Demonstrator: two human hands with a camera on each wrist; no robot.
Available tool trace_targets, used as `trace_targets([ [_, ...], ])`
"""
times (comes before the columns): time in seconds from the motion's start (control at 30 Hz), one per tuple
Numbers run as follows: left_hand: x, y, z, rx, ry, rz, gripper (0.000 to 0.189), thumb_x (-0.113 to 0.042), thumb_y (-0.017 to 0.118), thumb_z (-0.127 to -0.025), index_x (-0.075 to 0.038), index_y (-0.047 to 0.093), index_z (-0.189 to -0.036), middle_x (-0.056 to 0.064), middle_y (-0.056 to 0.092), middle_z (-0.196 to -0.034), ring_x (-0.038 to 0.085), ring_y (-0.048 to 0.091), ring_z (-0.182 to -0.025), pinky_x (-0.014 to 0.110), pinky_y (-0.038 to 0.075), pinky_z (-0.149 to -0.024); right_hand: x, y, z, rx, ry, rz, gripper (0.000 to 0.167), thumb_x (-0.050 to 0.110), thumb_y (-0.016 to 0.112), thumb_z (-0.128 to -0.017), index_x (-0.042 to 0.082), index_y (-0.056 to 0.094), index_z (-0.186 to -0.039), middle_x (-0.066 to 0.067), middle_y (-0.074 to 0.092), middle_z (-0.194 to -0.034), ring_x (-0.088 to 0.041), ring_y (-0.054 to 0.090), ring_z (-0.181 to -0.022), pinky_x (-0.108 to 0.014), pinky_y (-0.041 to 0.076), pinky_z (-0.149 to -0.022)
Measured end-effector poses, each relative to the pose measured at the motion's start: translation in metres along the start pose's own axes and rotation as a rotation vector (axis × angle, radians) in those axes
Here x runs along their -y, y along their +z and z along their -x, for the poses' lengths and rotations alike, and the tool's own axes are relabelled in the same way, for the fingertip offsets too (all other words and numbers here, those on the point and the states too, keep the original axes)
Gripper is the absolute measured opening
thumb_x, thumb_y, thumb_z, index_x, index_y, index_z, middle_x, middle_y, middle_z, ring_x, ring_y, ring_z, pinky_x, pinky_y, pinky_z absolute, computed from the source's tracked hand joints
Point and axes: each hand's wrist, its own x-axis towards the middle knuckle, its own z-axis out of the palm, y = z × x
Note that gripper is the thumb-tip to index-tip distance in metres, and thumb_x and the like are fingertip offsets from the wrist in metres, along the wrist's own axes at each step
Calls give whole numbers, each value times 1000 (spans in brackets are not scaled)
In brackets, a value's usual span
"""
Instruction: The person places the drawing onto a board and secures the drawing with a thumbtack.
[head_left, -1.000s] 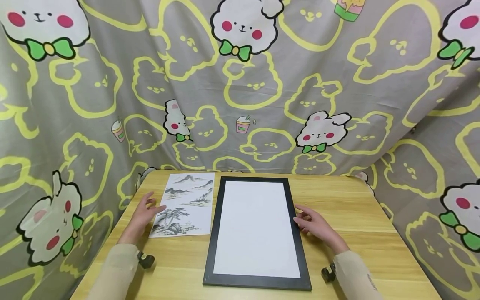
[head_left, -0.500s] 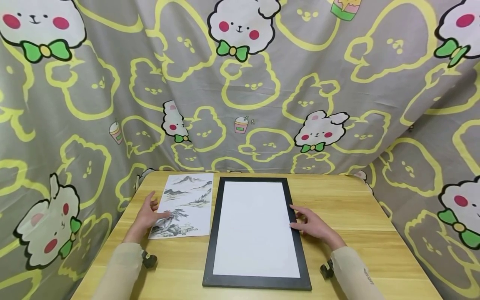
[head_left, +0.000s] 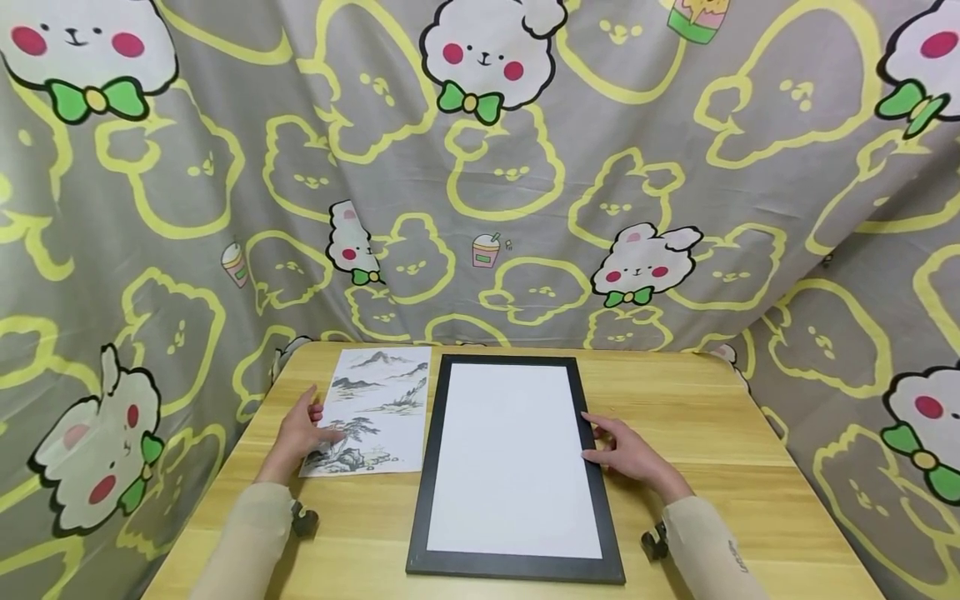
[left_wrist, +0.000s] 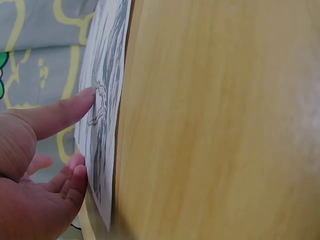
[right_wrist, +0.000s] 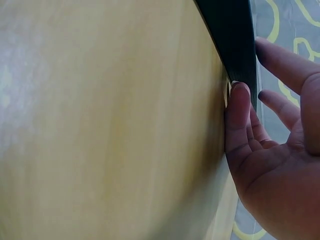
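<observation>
A white sheet (head_left: pixel 386 396) printed with ink-style mountains and pine trees lies on the wooden table. My left hand (head_left: pixel 300 429) is at its left side. In the left wrist view the thumb (left_wrist: pixel 75 107) reaches over the printed face, while the other fingertips (left_wrist: pixel 79 175) are right at the sheet's edge. To the right of the sheet lies a black frame (head_left: pixel 517 562) with a plain white panel (head_left: pixel 517 458) inside. My right hand (head_left: pixel 626 446) touches the frame's right border. In the right wrist view a fingertip (right_wrist: pixel 239 95) meets its side edge and other fingers extend toward its upper face.
Bare wood of the table (head_left: pixel 690 400) shows right of the frame. A narrow strip of wood separates sheet and frame. A grey curtain (head_left: pixel 517 192) with cartoon animals hangs behind and around the table. A small black device (head_left: pixel 303 521) is worn on each wrist.
My left hand has moved slightly right, its thumb coming over the sheet. The right hand has come in against the frame's right border. Sheet and frame have stayed in place.
</observation>
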Motion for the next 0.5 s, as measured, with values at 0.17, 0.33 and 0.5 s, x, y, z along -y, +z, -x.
trace_targets([
  [0.17,-1,2,0,-2,1,-10,119,-4,89,-79,-1,8,-165,30,44,-144,40,43,-126,56,41,-110,-1,1,-1,-7,10,-4,77,24,80,-92,9,43,-158,-21,55,-125,-20,57,-73,-32,55,-62],
  [0.33,0,1,3,-4,0,-37,115,-6,87,-82,1,9,-165,36,34,-155,50,35,-141,62,32,-118,-1,1,-2,-6,16,-7,77,25,80,-92,9,43,-158,-20,55,-125,-20,57,-75,-32,55,-62],
  [0.5,-3,2,6,-12,-15,-47,112,-10,86,-84,5,9,-163,35,32,-157,50,34,-143,62,29,-120,-3,1,-2,-18,26,-2,80,26,82,-91,8,42,-158,-18,56,-124,-20,57,-74,-31,55,-62],
])
